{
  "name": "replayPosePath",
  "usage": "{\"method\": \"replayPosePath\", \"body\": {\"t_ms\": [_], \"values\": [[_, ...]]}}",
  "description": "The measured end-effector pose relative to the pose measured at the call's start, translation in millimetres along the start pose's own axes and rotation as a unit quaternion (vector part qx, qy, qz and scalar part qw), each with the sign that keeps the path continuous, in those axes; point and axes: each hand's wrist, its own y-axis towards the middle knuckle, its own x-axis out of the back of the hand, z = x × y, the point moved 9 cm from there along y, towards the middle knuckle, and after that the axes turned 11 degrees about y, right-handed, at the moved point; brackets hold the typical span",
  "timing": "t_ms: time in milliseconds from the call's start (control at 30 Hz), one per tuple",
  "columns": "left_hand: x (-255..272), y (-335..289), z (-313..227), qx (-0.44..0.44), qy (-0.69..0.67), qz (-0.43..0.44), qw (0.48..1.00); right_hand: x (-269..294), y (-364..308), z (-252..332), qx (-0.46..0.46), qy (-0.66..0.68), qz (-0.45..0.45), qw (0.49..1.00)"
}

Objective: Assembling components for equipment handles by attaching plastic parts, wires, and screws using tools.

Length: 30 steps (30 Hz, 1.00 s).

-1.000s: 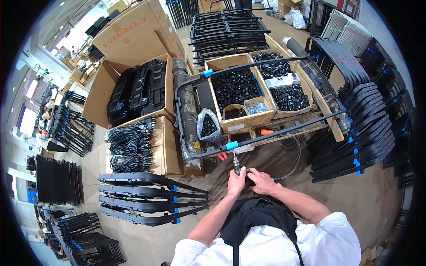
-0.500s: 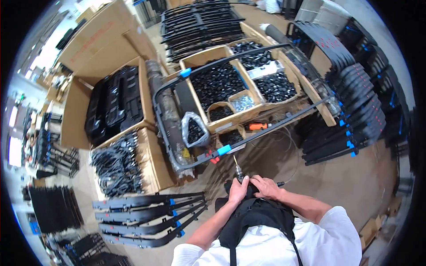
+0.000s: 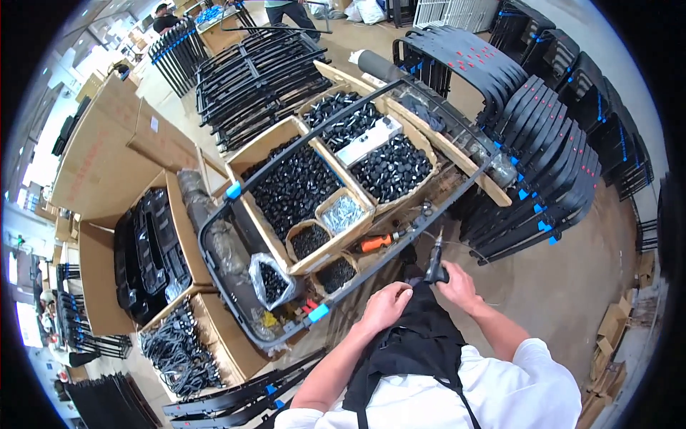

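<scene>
While the right hand [image 3: 457, 287] was closed around the grip of a black power driver [image 3: 434, 269], the left hand [image 3: 386, 307] hung close by with its fingers bent inward and its back turned up; whether those fingers held anything could not be told, as the hand itself hid them. The driver stood in front of the body, its slim metal nose pointing away from the person, above the upper part of a black apron [image 3: 423, 332] worn over a white shirt [image 3: 429, 393].

Just beyond the hands ran the near rail of a black tubular frame [image 3: 343, 293], which lay slantwise across the bench and bore blue wraps [image 3: 319, 313] on its near and far rails. Inside its outline, near that rail, rested an orange-handled tool [image 3: 376, 243]. Beside this stood a divided cardboard tray [image 3: 329, 254], filled with small black pieces [image 3: 293, 186] and, in a smaller compartment, silvery screws [image 3: 341, 214]. A clear bag [image 3: 289, 293] of dark bits leaned near the tray's left corner.

Farther left, a large carton [image 3: 98, 272] contained black moulded parts [image 3: 150, 257], with bundled dark cables [image 3: 177, 350] in a box next to it. On the right, curved black frames [image 3: 547, 143] stood in a dense row, dotted with red.
</scene>
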Motion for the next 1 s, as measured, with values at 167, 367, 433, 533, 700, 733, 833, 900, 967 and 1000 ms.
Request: {"method": "replayPosePath", "body": {"t_ms": [167, 367, 433, 533, 700, 733, 833, 900, 967, 1000], "values": [[45, 109, -33, -0.027, 0.039, -0.124, 0.991, 42, 130, -50, -0.031, 0.023, -0.035, 0.999], [71, 261, -9, 0.007, 0.166, -0.215, 0.962, 51, 266, -116, -0.043, -0.017, -0.026, 0.999], [82, 292, 18, 0.057, 0.232, -0.211, 0.948, 43, 291, -108, -0.034, -0.01, -0.015, 0.999], [68, 335, 42, 0.15, 0.284, -0.135, 0.937, 45, 315, -123, -0.012, -0.011, -0.032, 0.999], [48, 371, 49, 0.23, 0.346, -0.057, 0.908, 36, 321, -152, -0.088, -0.003, 0.023, 0.996], [46, 377, 46, 0.224, 0.345, -0.048, 0.91, 38, 319, -155, -0.07, -0.004, 0.028, 0.997], [60, 371, 62, 0.238, 0.356, -0.051, 0.902, 49, 306, -125, -0.011, -0.035, 0.034, 0.999], [66, 369, 67, 0.217, 0.315, -0.056, 0.922, 80, 289, -99, 0.024, -0.06, 0.018, 0.998], [70, 369, 64, 0.207, 0.263, -0.062, 0.94, 74, 263, -99, -0.062, -0.105, 0.242, 0.963], [73, 370, 60, 0.202, 0.258, -0.062, 0.943, 82, 245, -79, -0.029, -0.115, 0.301, 0.946]]}}
